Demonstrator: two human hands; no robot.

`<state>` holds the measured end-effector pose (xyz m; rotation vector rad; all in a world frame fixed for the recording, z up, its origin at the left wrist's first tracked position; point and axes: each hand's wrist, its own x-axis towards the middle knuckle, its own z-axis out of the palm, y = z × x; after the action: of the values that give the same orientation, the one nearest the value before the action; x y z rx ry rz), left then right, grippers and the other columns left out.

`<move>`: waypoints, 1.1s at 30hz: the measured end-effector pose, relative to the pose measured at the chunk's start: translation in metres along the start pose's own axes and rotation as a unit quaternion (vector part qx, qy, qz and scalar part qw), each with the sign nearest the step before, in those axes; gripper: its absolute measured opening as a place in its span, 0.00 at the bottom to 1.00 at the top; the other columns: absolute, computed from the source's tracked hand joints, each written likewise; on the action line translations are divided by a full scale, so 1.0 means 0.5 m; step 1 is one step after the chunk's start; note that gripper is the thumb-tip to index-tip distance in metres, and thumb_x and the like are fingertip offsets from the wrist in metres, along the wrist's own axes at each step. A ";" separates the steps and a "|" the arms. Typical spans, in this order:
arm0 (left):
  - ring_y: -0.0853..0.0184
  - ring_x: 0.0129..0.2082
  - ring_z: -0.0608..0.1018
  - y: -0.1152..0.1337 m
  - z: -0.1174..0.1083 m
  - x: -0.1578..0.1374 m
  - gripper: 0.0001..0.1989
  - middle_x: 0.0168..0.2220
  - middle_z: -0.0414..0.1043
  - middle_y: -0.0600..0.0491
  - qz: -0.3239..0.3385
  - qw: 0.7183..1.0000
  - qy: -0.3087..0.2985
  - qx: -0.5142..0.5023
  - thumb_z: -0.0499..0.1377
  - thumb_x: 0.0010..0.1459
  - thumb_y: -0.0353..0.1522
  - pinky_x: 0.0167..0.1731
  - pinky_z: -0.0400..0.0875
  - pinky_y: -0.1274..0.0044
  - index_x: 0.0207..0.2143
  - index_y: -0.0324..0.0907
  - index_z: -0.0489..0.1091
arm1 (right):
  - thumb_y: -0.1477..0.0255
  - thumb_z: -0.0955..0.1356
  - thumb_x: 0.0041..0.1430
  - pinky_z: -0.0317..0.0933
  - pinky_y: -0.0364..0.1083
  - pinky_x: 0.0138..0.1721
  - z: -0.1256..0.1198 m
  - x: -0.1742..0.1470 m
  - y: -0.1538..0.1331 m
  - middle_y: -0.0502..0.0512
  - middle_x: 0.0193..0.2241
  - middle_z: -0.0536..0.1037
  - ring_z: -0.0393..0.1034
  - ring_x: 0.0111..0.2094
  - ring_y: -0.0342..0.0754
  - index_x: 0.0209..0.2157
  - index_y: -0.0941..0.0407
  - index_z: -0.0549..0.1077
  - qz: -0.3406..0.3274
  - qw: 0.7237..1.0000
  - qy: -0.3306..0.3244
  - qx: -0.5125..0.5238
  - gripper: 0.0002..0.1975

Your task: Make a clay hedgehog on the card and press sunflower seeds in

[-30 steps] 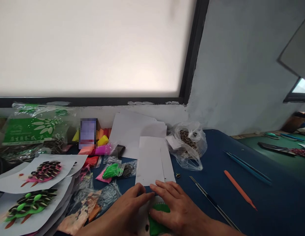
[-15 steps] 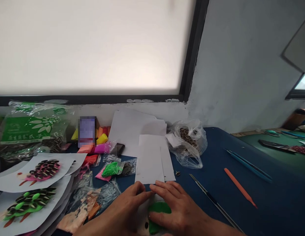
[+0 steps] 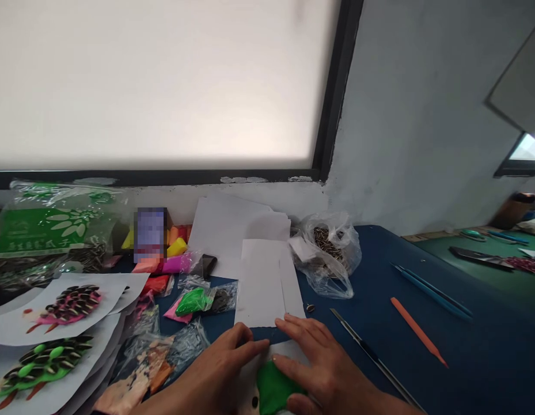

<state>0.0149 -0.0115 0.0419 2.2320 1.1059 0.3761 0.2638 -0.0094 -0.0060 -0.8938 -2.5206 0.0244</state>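
A flat piece of green clay (image 3: 273, 389) lies on a white sheet of paper (image 3: 250, 380) at the bottom middle, with a small black dot on the pale area left of it. My left hand (image 3: 224, 369) is closed at the sheet's left side, thumb pointing right and the other fingers bent and mostly hidden. Fingers stretched and apart, my right hand (image 3: 323, 369) lies over the sheet's right side. Its thumb and a lower finger touch the clay's edge, and part of the clay is covered or out of frame.
Finished hedgehog pictures (image 3: 62, 366) are stacked at left, beside bagged clay (image 3: 196, 301). Blank paper (image 3: 262, 282) and a plastic bag of seeds (image 3: 330, 248) lie ahead. A craft knife (image 3: 371, 354), orange tool (image 3: 418, 331) and blue tweezers (image 3: 431, 291) lie at right.
My right hand has shifted a little rightward and its fingers have spread, so more of the green clay shows. My left hand stays at the sheet's left side. The view has shifted slightly.
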 end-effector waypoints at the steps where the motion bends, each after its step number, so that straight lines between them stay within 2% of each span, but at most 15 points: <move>1: 0.56 0.50 0.71 0.000 0.001 -0.001 0.35 0.51 0.66 0.51 0.001 1.000 -0.002 0.003 0.67 0.49 0.36 0.48 0.69 0.72 0.61 0.55 0.63 | 0.50 0.53 0.70 0.58 0.63 0.57 0.013 -0.005 0.003 0.66 0.63 0.64 0.57 0.63 0.64 0.52 0.53 0.74 -0.007 1.000 0.014 -0.008 0.29; 4: 0.56 0.50 0.71 -0.003 0.008 -0.002 0.36 0.52 0.66 0.50 0.002 1.000 0.001 0.017 0.66 0.51 0.37 0.49 0.70 0.71 0.62 0.56 0.61 | 0.50 0.54 0.69 0.57 0.62 0.58 0.045 -0.016 0.011 0.65 0.64 0.63 0.55 0.64 0.63 0.52 0.52 0.73 -0.018 0.999 0.020 -0.027 0.28; 7: 0.56 0.51 0.71 -0.011 0.022 -0.002 0.35 0.53 0.65 0.50 0.001 1.000 0.016 0.026 0.65 0.52 0.37 0.51 0.69 0.69 0.62 0.56 0.60 | 0.50 0.56 0.69 0.57 0.62 0.58 0.050 -0.020 0.015 0.64 0.64 0.62 0.55 0.64 0.62 0.54 0.50 0.72 -0.012 0.999 0.004 -0.034 0.26; 11: 0.57 0.50 0.71 -0.017 0.030 -0.001 0.36 0.52 0.65 0.50 0.005 1.000 0.014 0.022 0.65 0.52 0.37 0.51 0.69 0.70 0.63 0.57 0.60 | 0.52 0.55 0.70 0.61 0.62 0.55 0.007 -0.016 0.007 0.66 0.62 0.65 0.59 0.62 0.64 0.56 0.51 0.71 0.003 1.000 0.009 -0.021 0.27; 14: 0.56 0.50 0.71 -0.013 0.024 -0.002 0.38 0.52 0.66 0.50 0.009 1.000 0.015 0.023 0.65 0.53 0.38 0.51 0.70 0.70 0.64 0.59 0.57 | 0.57 0.58 0.71 0.64 0.60 0.54 -0.036 -0.014 -0.002 0.68 0.61 0.67 0.63 0.60 0.64 0.59 0.54 0.69 0.015 0.999 0.002 -0.028 0.24; 16: 0.56 0.49 0.71 -0.010 0.020 -0.003 0.37 0.52 0.67 0.50 0.010 0.999 0.014 0.027 0.65 0.53 0.38 0.51 0.70 0.70 0.64 0.60 0.57 | 0.57 0.59 0.70 0.65 0.60 0.53 -0.047 -0.018 -0.004 0.67 0.61 0.67 0.64 0.60 0.64 0.57 0.53 0.71 0.020 0.999 0.000 -0.037 0.23; 20: 0.57 0.48 0.72 -0.007 0.017 -0.006 0.32 0.50 0.68 0.50 0.011 0.999 0.015 0.031 0.63 0.55 0.40 0.49 0.71 0.71 0.62 0.60 0.61 | 0.54 0.56 0.71 0.65 0.62 0.52 -0.007 -0.040 0.005 0.68 0.63 0.64 0.61 0.61 0.64 0.56 0.51 0.71 -0.009 0.998 0.026 -0.048 0.25; 22: 0.57 0.47 0.72 -0.007 0.018 -0.007 0.30 0.50 0.68 0.51 0.014 0.999 0.019 0.029 0.62 0.56 0.42 0.48 0.71 0.70 0.61 0.61 0.62 | 0.52 0.56 0.69 0.62 0.63 0.54 0.021 -0.050 0.011 0.66 0.64 0.62 0.59 0.62 0.64 0.55 0.50 0.72 -0.010 0.997 0.049 -0.056 0.25; 24: 0.57 0.45 0.72 -0.009 0.018 -0.007 0.28 0.48 0.68 0.51 0.018 0.999 0.024 0.028 0.62 0.57 0.45 0.47 0.72 0.70 0.60 0.62 0.64 | 0.51 0.59 0.68 0.61 0.62 0.55 0.040 -0.055 0.015 0.64 0.65 0.60 0.58 0.63 0.64 0.54 0.49 0.72 -0.009 0.997 0.045 -0.065 0.24; 33: 0.58 0.44 0.72 -0.017 0.017 -0.005 0.27 0.46 0.67 0.51 0.035 0.999 0.018 0.006 0.60 0.57 0.52 0.46 0.71 0.70 0.58 0.62 0.66 | 0.52 0.58 0.69 0.60 0.64 0.55 0.031 -0.039 0.011 0.65 0.65 0.60 0.57 0.63 0.65 0.52 0.49 0.74 0.021 0.998 -0.017 -0.053 0.24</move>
<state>0.0124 -0.0127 0.0299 2.2875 1.0545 0.4409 0.2737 -0.0148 -0.0291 -0.9953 -2.5548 -0.0821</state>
